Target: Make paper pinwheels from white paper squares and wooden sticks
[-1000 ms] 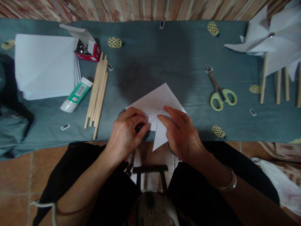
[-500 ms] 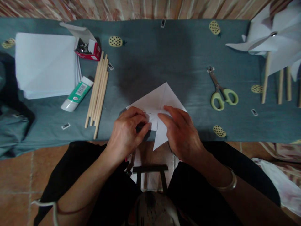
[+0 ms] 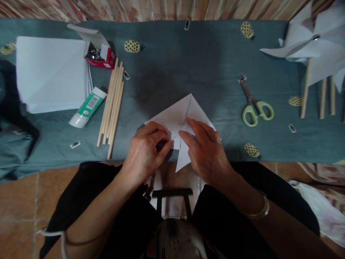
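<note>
A white sheet of paper [image 3: 180,111], folded into triangular flaps, lies on the grey-blue cloth [image 3: 172,61] at the table's near edge, one point hanging over the edge. My left hand [image 3: 145,151] is curled, its fingers pinching a flap near the paper's centre. My right hand [image 3: 206,149] rests on the paper's right side with the fingers stretched flat, the fingertips close to the centre.
Left: a stack of white paper [image 3: 51,73], an open red box [image 3: 101,54], a green-and-white glue tube [image 3: 87,108], several wooden sticks [image 3: 113,100]. Right: green-handled scissors [image 3: 253,106] and finished white paper pinwheels [image 3: 312,46] on sticks. A stool [image 3: 172,201] stands between my knees.
My right hand has shifted slightly left and up over the paper. My left hand stays put on the flap.
</note>
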A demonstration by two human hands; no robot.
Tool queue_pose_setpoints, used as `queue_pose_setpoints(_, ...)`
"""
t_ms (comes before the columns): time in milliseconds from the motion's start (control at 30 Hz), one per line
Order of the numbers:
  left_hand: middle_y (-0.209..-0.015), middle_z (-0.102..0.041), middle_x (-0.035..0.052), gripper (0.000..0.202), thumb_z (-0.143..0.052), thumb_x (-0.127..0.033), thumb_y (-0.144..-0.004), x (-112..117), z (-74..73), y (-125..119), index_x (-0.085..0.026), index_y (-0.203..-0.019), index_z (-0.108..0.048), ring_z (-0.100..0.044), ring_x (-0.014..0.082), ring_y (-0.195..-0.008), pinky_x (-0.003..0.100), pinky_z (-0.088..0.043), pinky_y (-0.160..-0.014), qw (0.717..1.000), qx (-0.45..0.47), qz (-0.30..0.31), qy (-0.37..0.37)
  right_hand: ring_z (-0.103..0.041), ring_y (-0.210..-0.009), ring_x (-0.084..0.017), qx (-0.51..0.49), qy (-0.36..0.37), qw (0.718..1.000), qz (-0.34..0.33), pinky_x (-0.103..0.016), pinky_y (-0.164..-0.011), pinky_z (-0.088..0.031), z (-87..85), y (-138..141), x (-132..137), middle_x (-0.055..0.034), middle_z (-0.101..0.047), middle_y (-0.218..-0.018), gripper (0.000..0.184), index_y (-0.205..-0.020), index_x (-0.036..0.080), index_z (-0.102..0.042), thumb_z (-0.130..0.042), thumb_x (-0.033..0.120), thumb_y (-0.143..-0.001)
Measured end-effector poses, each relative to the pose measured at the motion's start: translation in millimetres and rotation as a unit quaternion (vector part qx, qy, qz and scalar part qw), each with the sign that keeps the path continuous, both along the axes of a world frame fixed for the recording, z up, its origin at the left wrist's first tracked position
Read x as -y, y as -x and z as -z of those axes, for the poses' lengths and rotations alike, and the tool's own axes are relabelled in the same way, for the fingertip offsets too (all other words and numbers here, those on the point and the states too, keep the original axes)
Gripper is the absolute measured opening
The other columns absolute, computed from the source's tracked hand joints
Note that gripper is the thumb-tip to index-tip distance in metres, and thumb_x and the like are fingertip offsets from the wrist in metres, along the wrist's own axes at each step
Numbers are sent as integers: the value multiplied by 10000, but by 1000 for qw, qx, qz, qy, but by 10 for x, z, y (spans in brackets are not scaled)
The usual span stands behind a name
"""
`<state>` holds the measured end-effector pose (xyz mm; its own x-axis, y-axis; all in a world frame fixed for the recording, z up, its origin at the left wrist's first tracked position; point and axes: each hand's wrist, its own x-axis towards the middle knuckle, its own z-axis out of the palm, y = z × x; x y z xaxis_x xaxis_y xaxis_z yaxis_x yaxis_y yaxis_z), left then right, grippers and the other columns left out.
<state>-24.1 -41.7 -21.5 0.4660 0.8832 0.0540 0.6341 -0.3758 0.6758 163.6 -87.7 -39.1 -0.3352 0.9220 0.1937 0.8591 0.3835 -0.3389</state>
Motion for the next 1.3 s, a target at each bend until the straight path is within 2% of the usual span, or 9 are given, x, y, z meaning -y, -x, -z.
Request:
queue_pose_setpoints(167,-925,-661,53,82,-630,-185,-861,-5,14,-2,-160,-799,-678,-653,171,-857,311,-536,-801,1000,-4,0,4,-469,-1306,-320,-12,22,1000,4,-540,-1017,-437,-13,9,-18,-210,-511,-1433,340,-1205,131,-607,-394,90,-944)
queue_pose_setpoints(267,-921,-662,56,83,-636,-183,-855,-7,25,-3,-156,-788,-677,-654,178,-862,321,-536,-806,1000,0,-5,0,-469,-1335,-299,-92,47,995,14,-534,-1055,-430,-20,-73,-41,-177,-500,-1451,339,-1209,153,-623,-410,121,-946)
queue_pose_setpoints(400,-919,-663,54,92,-629,-181,-855,-8,27,-3,-164,-775,-672,-654,175,-856,320,-540,-798,1000,1,-7,0,-515,-1331,-231,-234,100,966,45,-488,-1080,-448,-99,-250,-96,-107,-539,-1439,364,-1245,218,-614,-407,143,-955)
queue_pose_setpoints(500,-914,-661,54,86,-627,-180,-852,-11,23,-4,-167,-778,-669,-654,174,-852,319,-544,-796,1000,-6,-3,-4,-552,-1299,-210,-269,108,955,65,-462,-1086,-455,-178,-337,-117,-84,-613,-1365,361,-1231,226,-623,-404,138,-957)
queue_pose_setpoints(633,-907,-660,52,80,-628,-179,-848,-7,30,-4,-169,-774,-658,-655,173,-844,317,-547,-786,1000,-4,-3,-13,-641,-1159,-218,-240,74,966,57,-425,-993,-529,-209,-357,-65,-88,-698,-1215,314,-1208,198,-632,-481,157,-936)
queue_pose_setpoints(800,-912,-663,51,38,-631,-187,-846,17,48,3,-174,-819,-655,-653,180,-843,325,-548,-765,999,-8,-10,-35,-688,-1022,-213,-174,51,983,25,-405,-906,-572,-177,-342,43,-75,-724,-1125,305,-1208,213,-623,-517,167,-926)
queue_pose_setpoints(967,-958,-648,60,40,-635,-152,-842,42,54,-8,-170,-872,-656,-647,178,-869,303,-550,-759,999,11,-19,-49,-664,-1087,-239,-134,26,990,42,-423,-931,-558,-186,-440,65,-95,-711,-1164,398,-1308,198,-547,-526,169,-911)
queue_pose_setpoints(1100,-986,-653,79,132,-599,-126,-878,57,82,-39,-165,-962,-693,-629,196,-933,333,-543,-808,996,30,14,-85,-666,-1100,-251,-117,-1,989,86,-421,-943,-555,-205,-551,54,-100,-705,-1189,437,-1343,211,-518,-556,196,-908)
queue_pose_setpoints(1300,-981,-660,91,256,-535,-106,-898,67,129,-77,-181,-1082,-695,-580,225,-937,394,-530,-796,989,-15,54,-137,-659,-1117,-255,-116,7,991,72,-435,-940,-558,-194,-569,69,-108,-699,-1204,431,-1355,208,-500,-524,202,-925)
